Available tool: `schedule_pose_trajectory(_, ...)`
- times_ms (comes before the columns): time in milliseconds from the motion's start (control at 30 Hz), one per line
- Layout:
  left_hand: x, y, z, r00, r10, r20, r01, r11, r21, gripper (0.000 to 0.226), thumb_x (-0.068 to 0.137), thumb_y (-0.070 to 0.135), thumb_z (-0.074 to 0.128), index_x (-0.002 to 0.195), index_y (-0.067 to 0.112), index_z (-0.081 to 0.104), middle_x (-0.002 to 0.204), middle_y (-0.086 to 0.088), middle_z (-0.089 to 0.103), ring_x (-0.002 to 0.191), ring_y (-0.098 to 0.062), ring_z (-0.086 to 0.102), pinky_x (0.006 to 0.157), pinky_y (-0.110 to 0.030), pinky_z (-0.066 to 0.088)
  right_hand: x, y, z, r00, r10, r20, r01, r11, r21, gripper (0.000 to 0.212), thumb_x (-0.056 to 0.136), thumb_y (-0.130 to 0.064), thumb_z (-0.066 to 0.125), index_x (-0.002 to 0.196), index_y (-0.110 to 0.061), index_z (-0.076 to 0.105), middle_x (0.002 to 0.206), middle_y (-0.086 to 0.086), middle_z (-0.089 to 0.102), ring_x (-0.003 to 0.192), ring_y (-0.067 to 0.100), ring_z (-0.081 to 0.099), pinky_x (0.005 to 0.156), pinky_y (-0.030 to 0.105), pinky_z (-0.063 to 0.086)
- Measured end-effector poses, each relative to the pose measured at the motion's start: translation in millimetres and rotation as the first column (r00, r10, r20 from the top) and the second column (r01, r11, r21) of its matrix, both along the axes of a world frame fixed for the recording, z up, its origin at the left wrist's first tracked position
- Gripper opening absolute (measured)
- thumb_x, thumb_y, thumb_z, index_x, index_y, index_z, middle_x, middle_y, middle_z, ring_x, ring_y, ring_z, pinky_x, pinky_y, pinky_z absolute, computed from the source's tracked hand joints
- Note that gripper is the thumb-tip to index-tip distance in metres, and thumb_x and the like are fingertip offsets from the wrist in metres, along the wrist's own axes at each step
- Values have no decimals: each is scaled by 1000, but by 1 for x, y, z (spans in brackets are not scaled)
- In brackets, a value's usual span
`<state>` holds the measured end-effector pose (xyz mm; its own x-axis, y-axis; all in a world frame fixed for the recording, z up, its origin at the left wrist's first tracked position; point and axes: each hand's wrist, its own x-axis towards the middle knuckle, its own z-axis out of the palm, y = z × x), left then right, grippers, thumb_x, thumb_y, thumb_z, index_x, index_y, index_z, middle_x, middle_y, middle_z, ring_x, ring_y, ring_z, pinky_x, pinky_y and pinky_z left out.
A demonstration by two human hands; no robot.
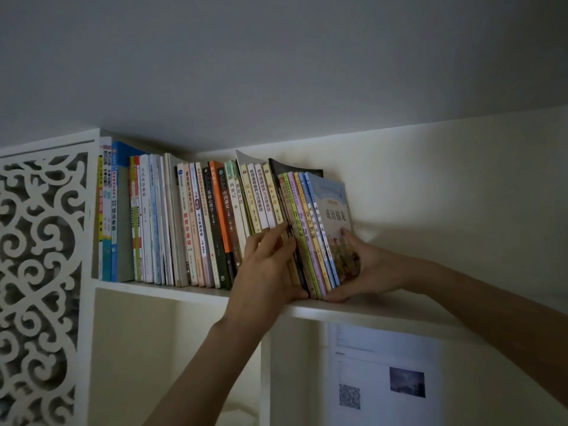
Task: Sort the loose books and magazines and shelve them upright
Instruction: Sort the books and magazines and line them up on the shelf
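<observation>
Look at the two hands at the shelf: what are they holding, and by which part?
A bundle of thin books, squeezed low down: left hand on its left side, right hand against the right-hand front cover.

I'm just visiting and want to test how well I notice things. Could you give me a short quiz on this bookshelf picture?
1. True or false: the left hand rests flat on the bare shelf board, away from the books.
2. Which way do the thin books between the hands lean? A) left B) right C) lying flat
3. Fill in: the right hand presses on the pale blue ____ of the endmost book.

Key: 1 false; 2 A; 3 cover.
</observation>
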<state>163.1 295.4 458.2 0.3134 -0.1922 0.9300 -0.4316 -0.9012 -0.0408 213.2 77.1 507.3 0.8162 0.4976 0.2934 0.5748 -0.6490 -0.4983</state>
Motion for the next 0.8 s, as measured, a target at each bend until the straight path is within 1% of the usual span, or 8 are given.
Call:
schedule_pose_trajectory(33,1,1,-1,1000,-5,-3,5,1000,3,89,53,33,90,131,10,56,144,-6,46,125,-26,37,102,-35,34,-1,1,-1,1000,0,-8,0,1000,-3,142,48,-55,90,149,-39,-9,140,-16,47,123,5,50,105,29,44)
schedule_pose_trajectory(133,2,5,-5,1000,-23,-21,23,1000,-3,94,55,33,90,138,12,49,147,-6,44,127,-27,38,105,-33,30,-6,8,-1,1000,-19,-8,19,999,49,105,66,-45,84,141,-42,10,135,-17,47,117,3,51,93,17,44)
schedule_pose_trajectory(267,3,4,-2,1000,7,-19,-6,1000,31,88,54,34,90,133,19,56,146,-9,44,126,-34,38,101,-42,37,-6,12,1,997,-60,-46,62,997,43,124,73,-41,79,151,-25,-17,143,-12,39,119,6,45,95,20,39)
schedule_pose_trajectory(367,1,2,-3,997,70,-11,-69,992,103,76,61,34,87,131,20,59,145,-16,43,127,-41,39,100,-51,41,-7,12,1,995,-81,-53,83,996,32,125,78,-37,76,148,-18,-26,150,-7,32,124,7,42,100,22,39)
schedule_pose_trajectory(500,-2,-3,-4,982,191,-12,-185,966,182,70,69,38,81,133,24,56,148,-20,38,129,-45,39,99,-53,43,-15,22,-6,986,-144,79,143,990,15,130,64,-63,73,153,-16,-11,153,0,32,132,19,43,108,37,41)
schedule_pose_trajectory(600,-11,-10,6,954,290,-74,-264,933,246,72,79,44,72,143,33,41,157,-15,20,139,-39,23,108,-48,35,-20,25,-15,960,-180,215,182,983,10,110,78,-54,68,154,-17,-2,157,4,24,138,23,34,112,42,35)
schedule_pose_trajectory(700,-20,-16,7,957,259,-129,-233,954,186,71,84,33,70,146,28,36,157,-8,20,141,-31,20,111,-46,36,-29,23,-20,950,-156,269,154,988,30,88,83,-41,70,149,-16,17,144,6,44,119,21,54,99,33,46)
schedule_pose_trajectory(800,-24,-21,-1,953,265,-148,-241,957,162,66,88,22,68,146,26,36,158,-4,20,141,-29,23,107,-44,42,-35,20,-24,932,-166,321,168,986,23,80,80,-35,75,142,-14,28,130,7,55,105,22,61,81,22,46)
